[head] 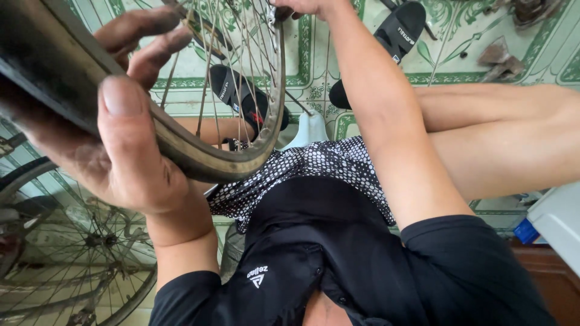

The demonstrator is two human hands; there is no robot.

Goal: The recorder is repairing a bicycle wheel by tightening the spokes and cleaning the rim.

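Left hand (pixel 130 136) clamps the black rubber tyre (pixel 42 78) on the spoked steel bicycle wheel rim (pixel 241 160), upper left of frame; right hand (pixel 302 7) grips the rim's far edge, top centre.

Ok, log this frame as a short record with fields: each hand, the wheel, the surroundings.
left hand: grips the black rubber tyre on the spoked metal bicycle wheel, thumb across it
right hand: at the wheel's top edge, mostly out of frame
feet: in black slide sandals
floor: green-patterned tiles
nearby: second spoked wheel, lower left

Two bicycle wheels (pixel 229 121) (pixel 78 253), two black sandals (pixel 244 96) (pixel 399 30), two hands (pixel 121 139) (pixel 302 6).
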